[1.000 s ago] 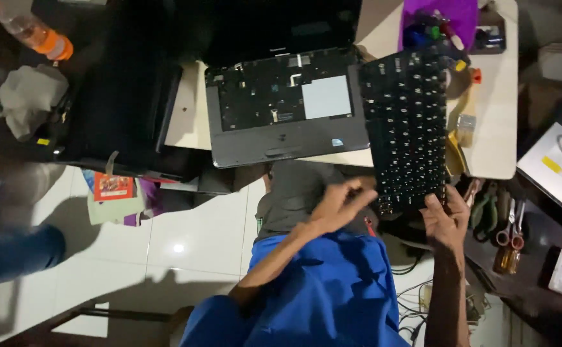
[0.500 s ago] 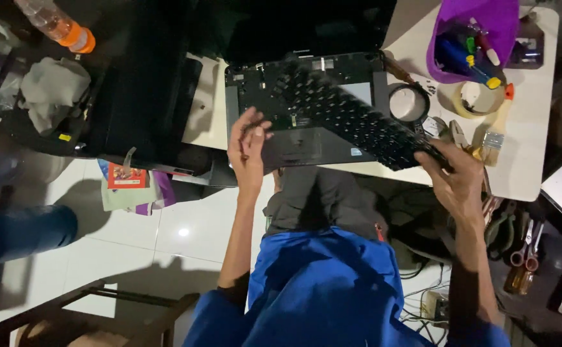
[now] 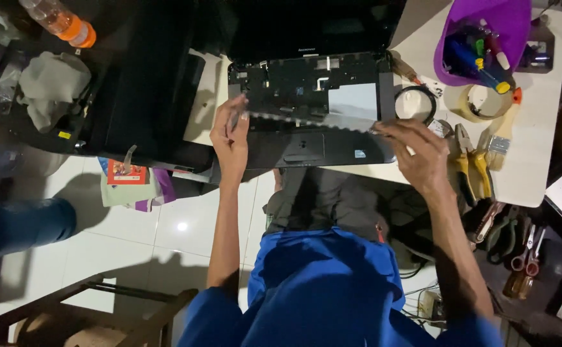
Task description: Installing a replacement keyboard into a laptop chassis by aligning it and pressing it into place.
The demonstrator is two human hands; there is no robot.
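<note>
A black laptop lies open on the white table with its keyboard bay bare, showing dark internals and a pale patch. The detached keyboard is held edge-on above the bay, seen as a thin silvery strip. My left hand grips its left end. My right hand grips its right end near the laptop's right side.
A purple tub of pens stands at the back right, beside tape rolls, a brush and yellow-handled pliers. More pliers and scissors lie lower right. A bottle and a cloth are at left. Another person's blue-clad leg is at far left.
The keyboard was swung from beside the laptop to over its bay and turned edge-on. My left hand moved up to its left end; my right hand stayed on its right end.
</note>
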